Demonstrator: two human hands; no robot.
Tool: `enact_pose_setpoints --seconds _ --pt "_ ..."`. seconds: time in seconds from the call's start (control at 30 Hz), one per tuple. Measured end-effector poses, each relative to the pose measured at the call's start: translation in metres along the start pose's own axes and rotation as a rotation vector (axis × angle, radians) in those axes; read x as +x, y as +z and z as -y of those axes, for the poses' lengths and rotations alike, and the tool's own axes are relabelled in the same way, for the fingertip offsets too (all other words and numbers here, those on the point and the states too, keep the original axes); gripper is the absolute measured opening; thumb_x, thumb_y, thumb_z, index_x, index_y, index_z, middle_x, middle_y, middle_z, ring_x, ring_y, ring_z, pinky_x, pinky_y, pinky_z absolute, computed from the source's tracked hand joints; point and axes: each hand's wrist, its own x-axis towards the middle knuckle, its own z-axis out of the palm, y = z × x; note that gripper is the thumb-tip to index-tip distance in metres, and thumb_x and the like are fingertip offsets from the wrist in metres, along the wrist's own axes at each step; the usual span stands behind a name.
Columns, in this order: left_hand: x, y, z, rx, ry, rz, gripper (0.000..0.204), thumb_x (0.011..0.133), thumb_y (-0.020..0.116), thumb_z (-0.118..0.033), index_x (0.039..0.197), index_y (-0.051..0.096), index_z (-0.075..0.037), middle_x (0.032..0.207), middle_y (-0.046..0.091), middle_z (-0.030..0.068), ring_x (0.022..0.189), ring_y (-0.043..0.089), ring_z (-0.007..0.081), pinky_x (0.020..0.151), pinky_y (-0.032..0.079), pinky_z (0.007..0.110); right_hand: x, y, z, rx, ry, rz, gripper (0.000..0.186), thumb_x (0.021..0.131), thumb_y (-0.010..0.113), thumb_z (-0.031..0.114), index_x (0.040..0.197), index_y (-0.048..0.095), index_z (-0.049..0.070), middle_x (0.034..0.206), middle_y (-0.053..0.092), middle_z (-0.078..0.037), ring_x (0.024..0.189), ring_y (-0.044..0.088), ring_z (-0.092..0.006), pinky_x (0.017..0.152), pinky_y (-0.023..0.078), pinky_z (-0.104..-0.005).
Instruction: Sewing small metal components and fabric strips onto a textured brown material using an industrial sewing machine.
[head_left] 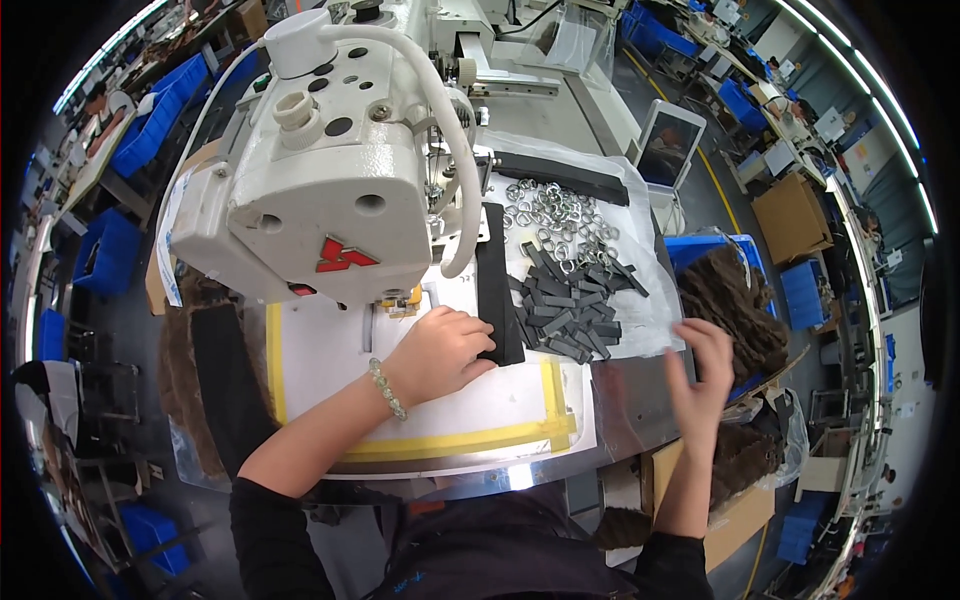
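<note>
At the white metal machine [330, 195], the left hand [440, 348], grip unclear, perhaps steadies a flat black strip [496, 270]; the right hand [703, 372] spreads empty

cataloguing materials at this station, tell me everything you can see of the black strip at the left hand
The black strip is long, narrow and plain, its surface like fabric or leather; which, the picture cannot settle. It lies lengthwise away from the person, right of the white sewing machine, its near end over the white sheet. The left hand has its fingertips at the left edge, near that end. Small dark grey pieces lie close along its right side.
</note>
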Motion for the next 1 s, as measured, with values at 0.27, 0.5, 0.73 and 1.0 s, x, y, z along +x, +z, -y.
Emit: enact_pose_setpoints --seconds 0.27,0.5,0.73,1.0 --pt "0.005 -0.003 0.006 -0.068 0.047 0.012 0.016 0.076 0.075 -0.016 0.089 0.071 -0.007 0.1 0.07 0.006 0.091 0.065 0.0212 0.083 0.048 0.035 0.022 0.083 0.057 0.453 -0.151 0.459 0.025 0.075 0.073 -0.001 0.1 0.068 0.002 0.102 0.064 -0.009 0.088 0.065 -0.0194 0.077 0.051 -0.0275" --pt "0.01 -0.016 -0.005 -0.375 -0.268 -0.148 0.009 0.08 0.072 -0.01 0.086 0.071 -0.004 0.081 0.07 0.0052 0.068 0.065 0.0156 0.06 0.05 0.028 0.038 0.128 0.056 0.676 0.063 0.636 0.024 0.077 0.074 0.002 0.099 0.066 0.003 0.093 0.061 -0.004 0.069 0.059 -0.0091 0.061 0.048 -0.0226" --pt "0.011 -0.014 0.009 -0.935 -0.507 0.013 0.017 0.08 0.078 -0.014 0.091 0.072 -0.002 0.08 0.069 0.0021 0.065 0.059 0.0046 0.053 0.048 0.019 0.04 0.134 0.04 0.897 0.091 0.706 0.01 0.08 0.071 -0.004 0.089 0.07 0.0 0.089 0.064 -0.004 0.074 0.06 -0.0081 0.065 0.048 -0.0214" --pt "0.018 -0.017 0.011 -0.996 -0.583 0.084 0.012 0.081 0.075 -0.005 0.091 0.072 0.001 0.083 0.068 0.0043 0.069 0.063 0.0072 0.054 0.053 0.02 0.04 0.135 0.037 1.042 0.186 0.755 0.008 0.08 0.07 -0.006 0.088 0.07 -0.003 0.093 0.065 -0.005 0.077 0.06 -0.0076 0.068 0.047 -0.0209"
